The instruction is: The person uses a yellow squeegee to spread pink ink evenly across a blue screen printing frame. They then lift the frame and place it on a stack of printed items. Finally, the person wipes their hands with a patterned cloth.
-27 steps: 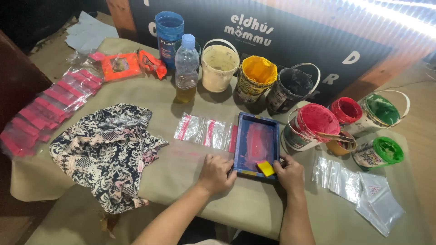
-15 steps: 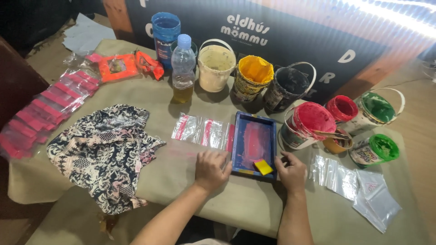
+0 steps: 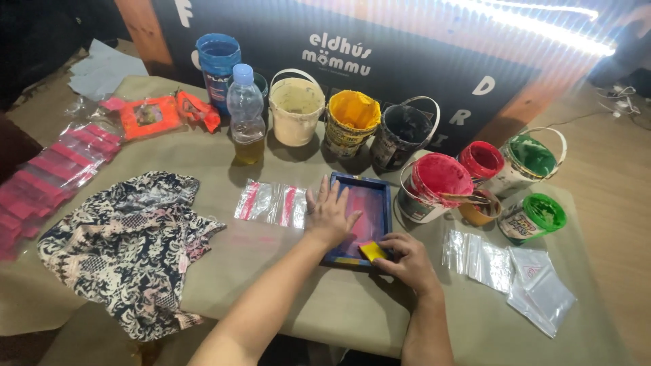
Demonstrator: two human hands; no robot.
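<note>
Far out to the left of both hands lies a row of pink packets (image 3: 41, 179) in clear wrap, and nearer in a patterned cloth (image 3: 125, 247), black and cream, crumpled soft on the brown paper that covers the table (image 3: 325, 305). Beyond it sit orange packets (image 3: 146, 116), a blue tub (image 3: 218, 61) and a plastic bottle (image 3: 246, 112) with yellowish liquid in the bottom. Just left of the left hand lie two small clear bags (image 3: 271, 203) with pink inside.

The left hand (image 3: 330, 215) rests flat, fingers spread, on the left side of a blue printing frame (image 3: 369, 210), pressing it down rather than gripping it. The frame lies flat on the paper, right between the two hands, its mesh stained pink. The right hand (image 3: 405, 261) is closed around a small yellow scraper (image 3: 372, 251) at the near edge of the frame.

I'd judge the frame light and stiff along its wooden sides but tender across the mesh, which may be wet and slick with ink; the bare rails are the place to take it, not the middle.

Behind the hands stand open paint buckets: cream (image 3: 296, 108), yellow (image 3: 350, 122), black (image 3: 401, 139). To the right of the right hand are red (image 3: 434, 186), a smaller red pot (image 3: 481, 161) and two green ones (image 3: 529, 159), then loose clear bags (image 3: 508, 271).
</note>
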